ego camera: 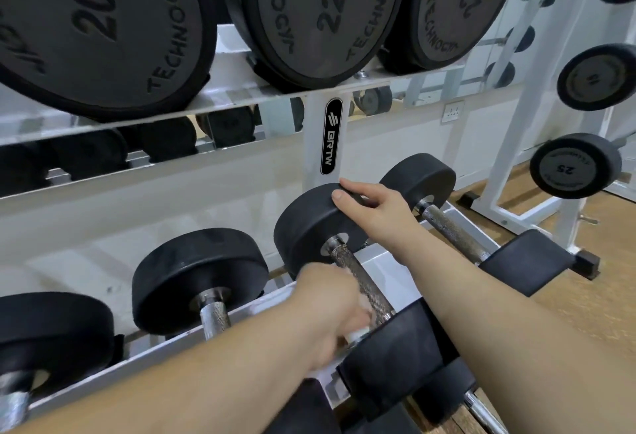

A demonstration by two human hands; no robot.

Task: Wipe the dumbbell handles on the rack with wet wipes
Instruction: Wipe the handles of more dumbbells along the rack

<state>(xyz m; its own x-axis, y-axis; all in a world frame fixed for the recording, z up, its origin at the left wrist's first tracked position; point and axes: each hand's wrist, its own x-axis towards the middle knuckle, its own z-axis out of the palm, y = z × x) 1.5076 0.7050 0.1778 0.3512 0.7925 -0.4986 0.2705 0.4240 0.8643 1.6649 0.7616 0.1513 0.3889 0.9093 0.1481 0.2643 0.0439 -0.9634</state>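
A black dumbbell lies on the lower shelf of the white rack (371, 261), its knurled metal handle (358, 275) running toward me. My left hand (330, 309) grips a white wet wipe (358, 332) against the near end of that handle, beside the near weight head (395, 354); the hand is motion-blurred. My right hand (371, 203) rests on top of the far weight head (309, 223), its fingers lying over the rim. Most of the wipe is hidden under my left hand.
More dumbbells lie left (199, 278) and right (451, 227) on the same shelf. Large 20 and 22.5 dumbbells (323, 10) overhang from the upper shelf. The rack's white post (327, 137) stands just behind. A second white rack with dumbbells (574, 165) stands right, on wooden floor.
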